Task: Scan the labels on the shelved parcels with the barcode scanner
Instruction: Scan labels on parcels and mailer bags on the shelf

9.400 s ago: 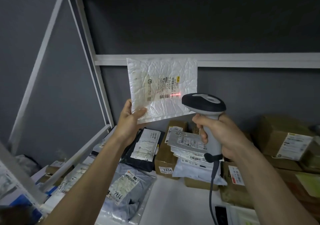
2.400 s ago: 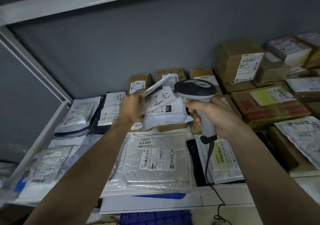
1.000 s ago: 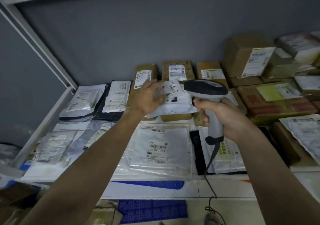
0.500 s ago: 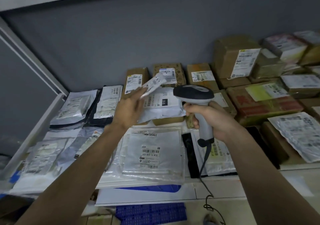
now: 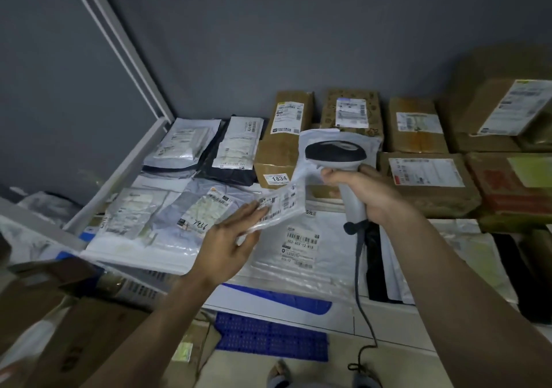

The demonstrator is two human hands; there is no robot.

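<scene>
With many labelled parcels [image 5: 424,184] on the shelf [image 5: 125,166] from 9 to 3 o'clock seemingly unscanned, the left hand [image 5: 227,244] pinches a small packet [image 5: 280,205] at centre while the right hand [image 5: 367,190] clamps the scanner [image 5: 337,154] just above it.

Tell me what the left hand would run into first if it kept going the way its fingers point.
Probably the barcode scanner gripped by the right hand. The left hand, holding a small labelled packet, points up and right toward it; depth is uncertain.
</scene>
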